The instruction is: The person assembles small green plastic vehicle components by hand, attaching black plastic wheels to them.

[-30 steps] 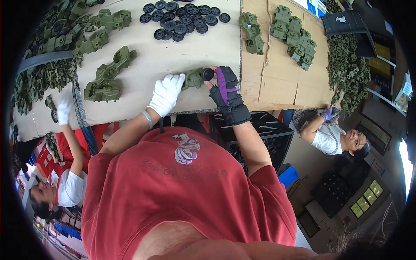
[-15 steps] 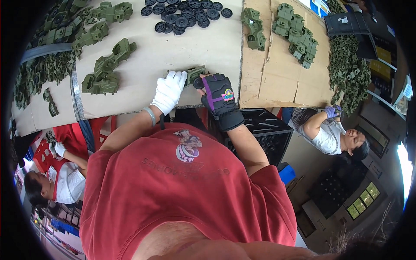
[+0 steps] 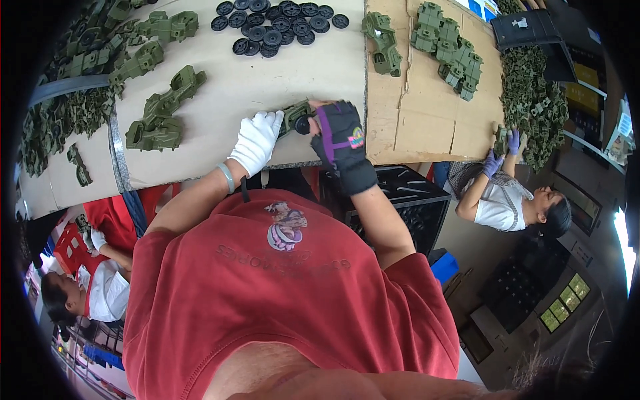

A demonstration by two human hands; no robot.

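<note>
My left hand (image 3: 257,140), in a white knitted glove, is closed on the near-left end of an olive-green plastic toy vehicle body (image 3: 291,117) close to the table's front edge. My right hand (image 3: 339,137) wears a black and purple fingerless glove. Its fingers bend over the other end of the same body, with the thumb beside a black toy wheel (image 3: 303,125). The wheel sits against the body's near side; whether it is fixed there I cannot tell. Part of the body is hidden under both gloves.
Loose black wheels (image 3: 270,30) lie at the far middle. More green bodies rest at left (image 3: 157,127) and on cardboard at right (image 3: 447,50). Small green parts (image 3: 533,100) are heaped far right. A black crate (image 3: 407,200) stands below the table edge. A co-worker sits on either side.
My right hand has turned, its fingers now reaching over the body's far end and the wheel showing more fully. The right co-worker's hands have moved up to the table with a green part.
</note>
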